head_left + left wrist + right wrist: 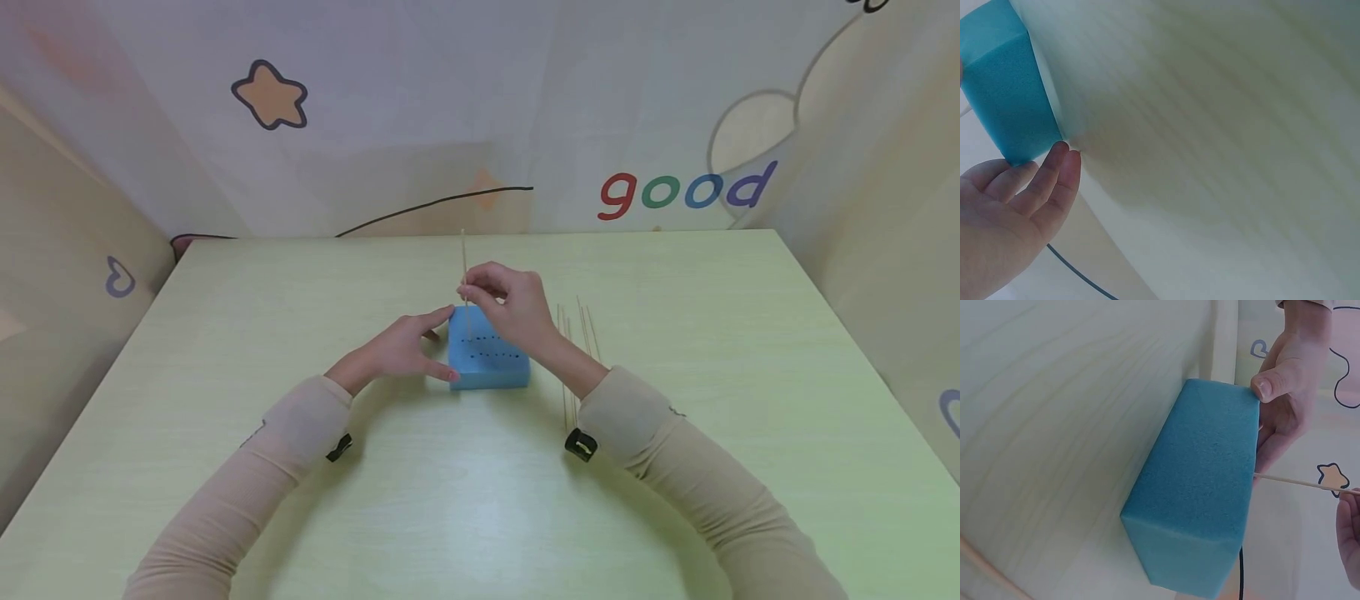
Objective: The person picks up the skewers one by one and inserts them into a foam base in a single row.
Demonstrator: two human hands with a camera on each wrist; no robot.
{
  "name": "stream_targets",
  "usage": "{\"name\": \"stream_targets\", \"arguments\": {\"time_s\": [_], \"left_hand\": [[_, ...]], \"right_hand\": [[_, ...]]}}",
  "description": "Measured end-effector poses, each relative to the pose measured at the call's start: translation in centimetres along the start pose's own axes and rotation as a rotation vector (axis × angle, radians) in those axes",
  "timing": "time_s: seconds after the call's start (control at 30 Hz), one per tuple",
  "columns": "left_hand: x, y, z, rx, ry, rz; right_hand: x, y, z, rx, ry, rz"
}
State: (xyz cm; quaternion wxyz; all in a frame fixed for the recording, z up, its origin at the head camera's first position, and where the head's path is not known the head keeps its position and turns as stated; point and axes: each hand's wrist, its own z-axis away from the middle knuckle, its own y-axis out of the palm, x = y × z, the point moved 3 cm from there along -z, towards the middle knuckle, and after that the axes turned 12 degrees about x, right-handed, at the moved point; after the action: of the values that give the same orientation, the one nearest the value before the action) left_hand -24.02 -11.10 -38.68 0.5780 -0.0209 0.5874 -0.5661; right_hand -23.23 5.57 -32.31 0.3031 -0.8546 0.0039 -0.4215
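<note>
A blue foam block (491,381) with rows of dark dots on its top sits on the table. My left hand (402,345) holds its left side, the thumb at the front corner and the fingers toward the back. In the left wrist view, fingers (1054,181) touch the block's end. Above the block, my right hand (519,307) pinches a thin wooden stick (463,250) between thumb and fingers. The stick stands nearly upright, its lower end at the left of the back row of dots. How deep it sits, I cannot tell.
Several more thin sticks (593,332) lie on the table right of the block, partly hidden behind the right forearm. The pale wooden table (465,517) ends at a printed curtain (420,100) behind. Black wrist straps (581,444) hang below the cuffs.
</note>
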Motion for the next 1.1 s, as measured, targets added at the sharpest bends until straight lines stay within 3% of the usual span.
{"name": "stream_targets", "arguments": {"time_s": [0.23,0.67,0.87,1.1], "left_hand": [[-0.3,0.0,0.1,-0.002,-0.012,0.009],[-0.2,0.2,0.0,0.003,-0.045,0.027],[-0.1,0.1,0.0,-0.002,-0.040,0.030],[0.1,0.2,-0.1,0.000,-0.049,0.031]], "right_hand": [[-0.4,-1.0,1.2,0.011,0.126,-0.020],[-2.1,-3.8,4.0,0.017,0.239,0.019],[-3.1,-5.0,5.1,0.028,0.348,0.063],[-5.3,-6.8,6.2,0.072,0.511,0.037]]}}
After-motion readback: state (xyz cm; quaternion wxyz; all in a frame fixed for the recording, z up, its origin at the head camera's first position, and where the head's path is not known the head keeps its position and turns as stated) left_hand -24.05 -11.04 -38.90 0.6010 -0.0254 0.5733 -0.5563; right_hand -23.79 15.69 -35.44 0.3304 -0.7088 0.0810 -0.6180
